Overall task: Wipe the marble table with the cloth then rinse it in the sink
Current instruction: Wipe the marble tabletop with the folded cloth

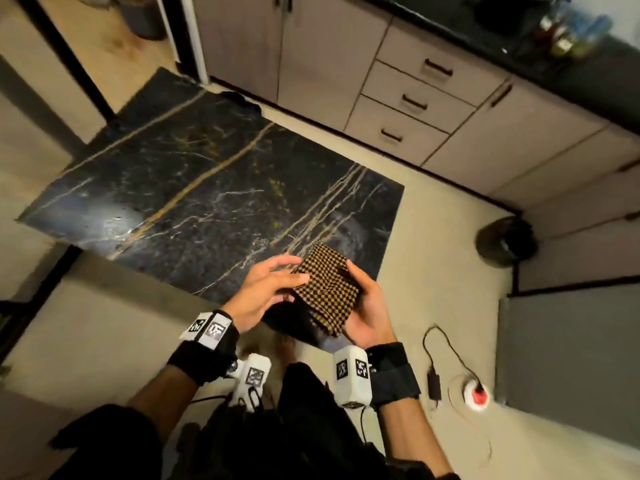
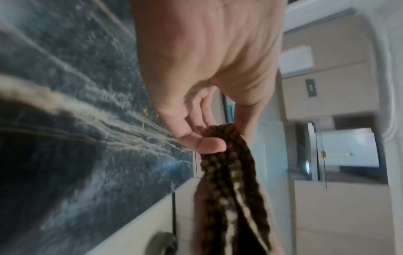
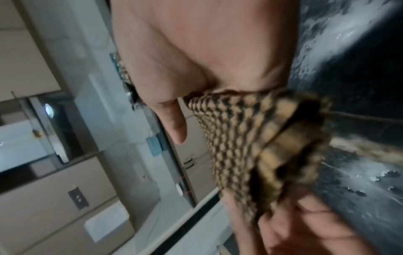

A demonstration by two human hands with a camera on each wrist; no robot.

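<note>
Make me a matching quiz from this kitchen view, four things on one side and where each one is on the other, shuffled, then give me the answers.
Things:
1. cloth
2. bin
3. bottles
4. plug

Places:
A. on the dark counter, top right
B. on the floor by the cabinets, right of the table
C. held between both hands, at the table's near corner
D. on the floor at lower right, cable attached

Pairs: 1-C, 2-B, 3-A, 4-D
</note>
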